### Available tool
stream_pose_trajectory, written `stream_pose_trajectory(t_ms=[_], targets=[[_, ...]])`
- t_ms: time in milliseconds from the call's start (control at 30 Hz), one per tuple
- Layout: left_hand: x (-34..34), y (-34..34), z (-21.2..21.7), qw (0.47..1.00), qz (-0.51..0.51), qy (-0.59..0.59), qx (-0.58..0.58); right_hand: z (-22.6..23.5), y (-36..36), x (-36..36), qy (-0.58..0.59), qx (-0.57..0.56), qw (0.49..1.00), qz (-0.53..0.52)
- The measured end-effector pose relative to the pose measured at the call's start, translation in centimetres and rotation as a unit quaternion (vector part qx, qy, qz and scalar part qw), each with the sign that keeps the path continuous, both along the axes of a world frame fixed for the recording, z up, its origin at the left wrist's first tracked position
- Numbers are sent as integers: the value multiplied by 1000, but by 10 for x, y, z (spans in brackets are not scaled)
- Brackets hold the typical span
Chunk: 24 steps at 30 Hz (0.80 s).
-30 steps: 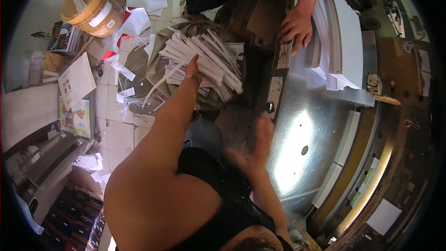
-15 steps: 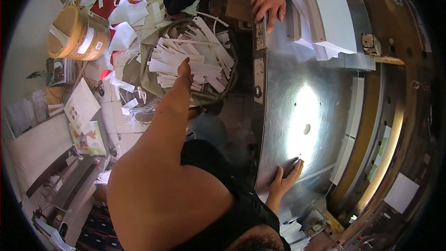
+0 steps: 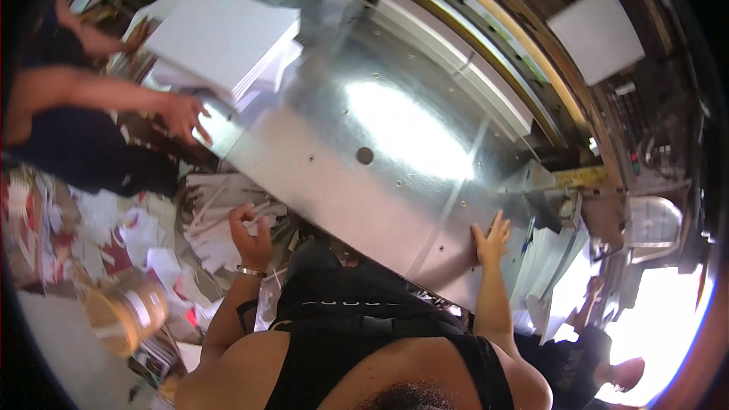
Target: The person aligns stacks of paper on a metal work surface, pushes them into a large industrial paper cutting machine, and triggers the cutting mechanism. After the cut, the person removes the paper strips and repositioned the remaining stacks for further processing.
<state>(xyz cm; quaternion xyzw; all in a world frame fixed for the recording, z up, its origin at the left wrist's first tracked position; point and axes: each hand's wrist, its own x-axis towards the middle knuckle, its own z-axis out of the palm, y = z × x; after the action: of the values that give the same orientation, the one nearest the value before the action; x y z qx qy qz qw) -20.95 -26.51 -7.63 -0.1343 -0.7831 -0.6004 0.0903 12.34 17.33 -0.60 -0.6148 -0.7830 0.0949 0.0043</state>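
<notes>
My left hand (image 3: 250,239), with a bracelet at the wrist, is raised over the near side of a sack of white paper strips (image 3: 216,209). Its fingers are loosely curved and apart, with nothing visible in them. My right hand (image 3: 491,239) rests with spread fingers on the shiny metal table (image 3: 326,182) of a large machine, near the table's right end. On the table's far left stands a stack of white paper (image 3: 220,38). A co-worker's hand (image 3: 182,115) is by the table's edge beside that stack, and their other hand touches its far-left side.
Long white paper stacks (image 3: 456,61) lie along the machine's back. More paper (image 3: 543,262) stands right of my right hand. An orange bucket (image 3: 125,315) and paper scraps cover the floor at left. Another person (image 3: 569,361) is at lower right.
My view has turned toward the machine. My left arm has drawn back from the sack, where it was stretched out over the strips. My right hand stays on the metal table.
</notes>
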Motion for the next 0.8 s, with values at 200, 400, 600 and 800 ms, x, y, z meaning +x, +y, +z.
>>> stream_pose_trajectory(t_ms=[200,400,600,800], targets=[[-40,173,73,924,-349,118,-102,12,37,-38,-47,-41,995,-78],[-54,394,69,883,-381,113,-251,17,40,-42,-48,1,996,-71],[-65,533,80,856,-262,47,-444,12,51,-42,-72,-11,995,-69],[-65,544,77,828,-303,100,-461,0,75,-33,-21,30,999,-39]])
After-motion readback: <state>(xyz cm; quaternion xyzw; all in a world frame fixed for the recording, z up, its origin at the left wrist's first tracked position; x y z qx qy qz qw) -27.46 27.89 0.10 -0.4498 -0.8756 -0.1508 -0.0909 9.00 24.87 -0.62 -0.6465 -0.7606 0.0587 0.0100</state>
